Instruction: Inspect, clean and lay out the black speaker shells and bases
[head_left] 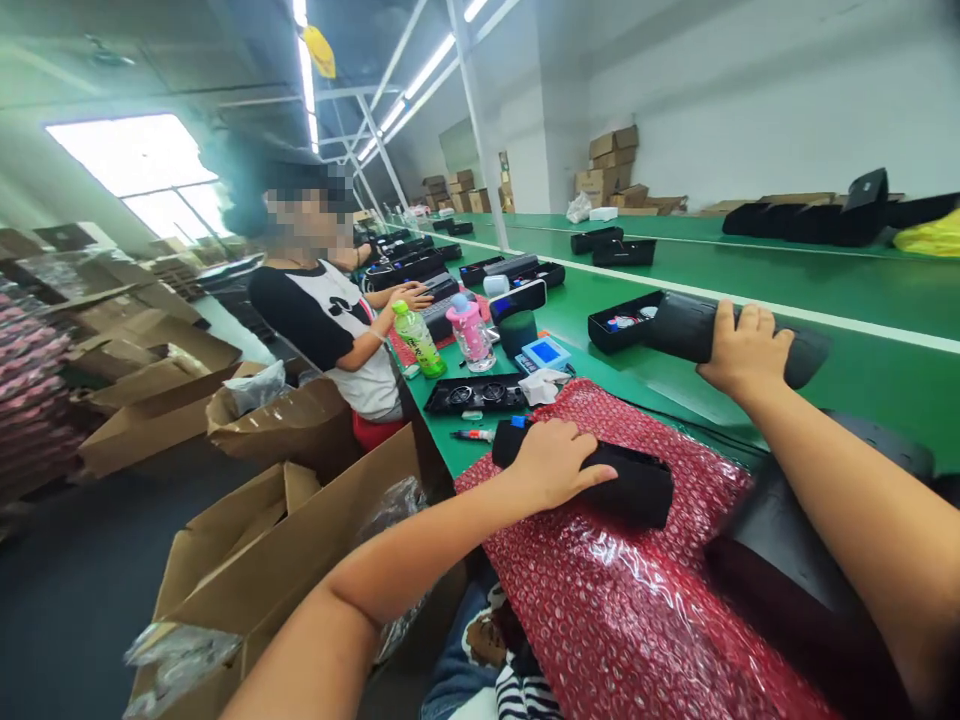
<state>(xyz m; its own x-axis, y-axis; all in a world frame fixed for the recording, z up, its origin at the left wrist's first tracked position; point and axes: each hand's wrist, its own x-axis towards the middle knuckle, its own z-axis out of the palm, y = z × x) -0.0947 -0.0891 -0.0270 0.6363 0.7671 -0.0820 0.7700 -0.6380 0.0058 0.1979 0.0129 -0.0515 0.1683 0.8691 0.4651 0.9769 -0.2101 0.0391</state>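
My left hand [551, 462] lies over a black housing [637, 490], fingers wrapped on its top, on red bubble wrap [637, 600]. Over the green table, my right hand [746, 350] grips a dark, rounded casing [682, 325], its right end blurred. Just left of that casing is an open black box [619, 325] with wires and small parts inside. A black panel with two round speakers [480, 393] lies beyond my left hand, beside a crumpled white tissue [543, 386]. Under my right forearm rests another large dark casing [780, 530].
A green bottle [418, 340], a pink bottle [471, 335] and a blue device with a screen [545, 353] stand on the table [720, 280]. At the left, a person [337, 310] handles parts. Open cardboard boxes [300, 540] sit on the floor at the left.
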